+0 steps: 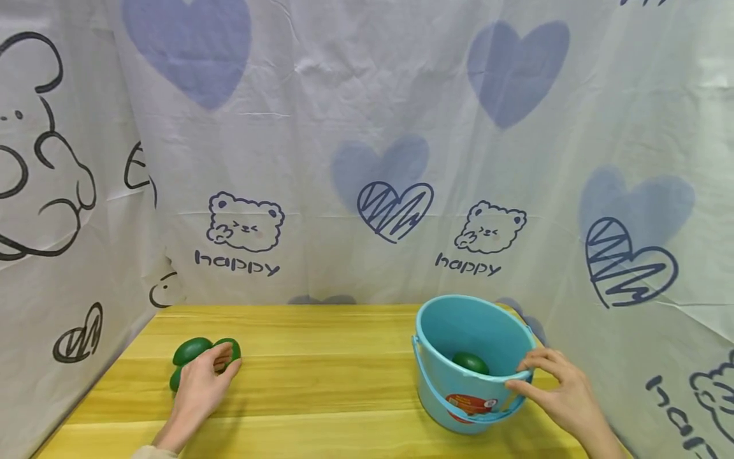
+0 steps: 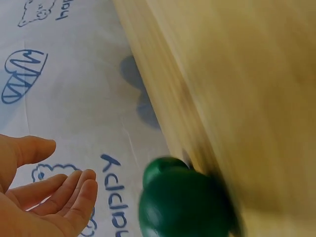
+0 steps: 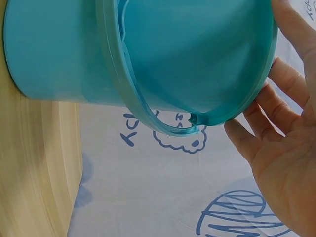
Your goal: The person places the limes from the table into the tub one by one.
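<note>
In the head view, my left hand point(image 1: 201, 382) hovers at several smooth, dark green, oval fruit-like things point(image 1: 192, 350) on the left of the table. The left wrist view shows the left hand point(image 2: 47, 197) with thumb and fingers apart and nothing between them; a green oval thing point(image 2: 182, 207) lies beside it, another partly behind. My right hand point(image 1: 564, 389) grips the rim of a light blue bucket point(image 1: 459, 408), thumb outside and fingers over the edge. Inside the upright bucket lies one green oval thing point(image 1: 470, 363). In the right wrist view, the right hand point(image 3: 281, 138) is at the rim.
The bucket's handle point(image 1: 438, 395) hangs down its near side, above a red label point(image 1: 470, 404). A yellow wood-grain table point(image 1: 321, 382) lies beneath everything. White cloth point(image 1: 355, 83) printed with hearts and bears stands behind and at both sides.
</note>
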`<state>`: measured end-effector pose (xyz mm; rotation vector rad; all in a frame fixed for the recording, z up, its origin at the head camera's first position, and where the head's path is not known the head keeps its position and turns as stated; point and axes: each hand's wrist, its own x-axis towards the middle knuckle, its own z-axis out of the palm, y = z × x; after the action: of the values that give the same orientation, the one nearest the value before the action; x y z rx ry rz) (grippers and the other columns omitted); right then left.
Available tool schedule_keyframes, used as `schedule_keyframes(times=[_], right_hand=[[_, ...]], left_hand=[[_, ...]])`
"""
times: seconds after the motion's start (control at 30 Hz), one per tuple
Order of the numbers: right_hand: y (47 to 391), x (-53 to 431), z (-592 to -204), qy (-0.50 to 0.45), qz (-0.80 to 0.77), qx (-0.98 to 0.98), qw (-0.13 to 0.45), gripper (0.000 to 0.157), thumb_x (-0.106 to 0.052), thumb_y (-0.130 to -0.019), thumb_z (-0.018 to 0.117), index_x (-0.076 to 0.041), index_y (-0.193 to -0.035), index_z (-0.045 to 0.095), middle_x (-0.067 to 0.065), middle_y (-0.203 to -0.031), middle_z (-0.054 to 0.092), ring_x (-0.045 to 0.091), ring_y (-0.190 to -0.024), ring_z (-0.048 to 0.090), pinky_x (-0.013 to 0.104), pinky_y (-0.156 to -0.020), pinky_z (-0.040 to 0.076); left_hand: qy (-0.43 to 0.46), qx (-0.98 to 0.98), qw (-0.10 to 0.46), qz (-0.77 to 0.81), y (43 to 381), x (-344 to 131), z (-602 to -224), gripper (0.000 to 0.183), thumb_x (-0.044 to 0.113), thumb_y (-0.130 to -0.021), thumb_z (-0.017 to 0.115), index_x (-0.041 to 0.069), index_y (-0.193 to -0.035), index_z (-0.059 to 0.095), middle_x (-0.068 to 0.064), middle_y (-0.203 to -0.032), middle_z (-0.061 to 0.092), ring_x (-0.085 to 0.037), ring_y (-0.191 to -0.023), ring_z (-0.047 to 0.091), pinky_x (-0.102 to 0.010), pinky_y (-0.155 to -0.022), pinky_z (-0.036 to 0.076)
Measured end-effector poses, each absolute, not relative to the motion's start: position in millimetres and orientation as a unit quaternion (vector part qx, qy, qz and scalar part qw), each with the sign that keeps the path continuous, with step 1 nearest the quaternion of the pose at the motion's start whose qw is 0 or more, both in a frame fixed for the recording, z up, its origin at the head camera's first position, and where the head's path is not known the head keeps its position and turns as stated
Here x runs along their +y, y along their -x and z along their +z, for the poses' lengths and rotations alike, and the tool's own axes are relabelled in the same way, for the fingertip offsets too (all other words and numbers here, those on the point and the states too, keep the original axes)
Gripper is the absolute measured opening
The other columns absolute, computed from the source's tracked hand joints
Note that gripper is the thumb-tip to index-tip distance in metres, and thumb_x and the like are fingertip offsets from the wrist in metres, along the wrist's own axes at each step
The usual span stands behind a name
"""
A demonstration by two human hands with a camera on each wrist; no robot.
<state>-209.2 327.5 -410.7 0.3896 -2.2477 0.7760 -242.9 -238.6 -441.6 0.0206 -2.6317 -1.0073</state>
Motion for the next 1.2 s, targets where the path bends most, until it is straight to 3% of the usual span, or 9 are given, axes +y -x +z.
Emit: schedule_keyframes(times=[0.2, 0.43, 0.77, 1.0, 1.2], right_hand=[[209, 328, -410, -0.151, 0.295, -0.873, 0.357, 0.032, -0.016, -0.059, 0.093, -0.026, -0.079, 0.070, -0.008, -0.098, 0.062, -0.017, -0.100, 0.042, 0.001, -0.088, 0.028], [207, 326, -407, -0.133, 0.286, -0.887, 0.336, 0.029, -0.022, -0.062, 0.092, -0.028, -0.081, 0.070, -0.009, -0.099, 0.061, -0.017, -0.100, 0.042, 0.008, -0.086, 0.033], [208, 328, -408, -0.152, 0.298, -0.875, 0.350, 0.032, -0.016, -0.060, 0.093, -0.027, -0.080, 0.070, -0.006, -0.098, 0.063, -0.016, -0.099, 0.043, 0.005, -0.087, 0.031], [209, 329, -409, -0.147, 0.292, -0.880, 0.345, 0.031, -0.016, -0.060, 0.093, -0.025, -0.080, 0.070, -0.008, -0.098, 0.062, -0.017, -0.099, 0.043, 0.006, -0.086, 0.032], [209, 329, -409, -0.144, 0.292, -0.881, 0.344, 0.031, -0.017, -0.061, 0.093, -0.027, -0.080, 0.070, -0.009, -0.098, 0.062, -0.017, -0.100, 0.042, 0.008, -0.086, 0.032]], left_hand=[[0.013, -0.933, 0.180, -0.311, 236, -256, -447, 0.040, 0.017, -0.092, 0.067, -0.008, -0.123, 0.062, -0.027, -0.118, 0.065, -0.041, -0.103, 0.064, -0.051, -0.084, 0.055], [0.012, -0.953, 0.164, -0.253, 224, -276, -449, 0.035, 0.016, -0.087, 0.070, -0.006, -0.114, 0.068, -0.028, -0.112, 0.065, -0.046, -0.103, 0.061, -0.057, -0.083, 0.051], [-0.013, -0.970, 0.114, -0.216, 225, -290, -453, 0.058, 0.038, -0.080, 0.078, -0.009, -0.113, 0.066, -0.026, -0.101, 0.062, -0.045, -0.093, 0.060, -0.059, -0.080, 0.048], [-0.017, -0.971, 0.115, -0.208, 227, -292, -461, 0.058, 0.031, -0.077, 0.081, -0.011, -0.114, 0.064, -0.031, -0.101, 0.060, -0.046, -0.093, 0.058, -0.058, -0.079, 0.046], [-0.041, -0.974, 0.077, -0.210, 229, -296, -459, 0.067, 0.037, -0.076, 0.081, -0.009, -0.120, 0.061, -0.033, -0.105, 0.056, -0.047, -0.094, 0.057, -0.057, -0.074, 0.049]])
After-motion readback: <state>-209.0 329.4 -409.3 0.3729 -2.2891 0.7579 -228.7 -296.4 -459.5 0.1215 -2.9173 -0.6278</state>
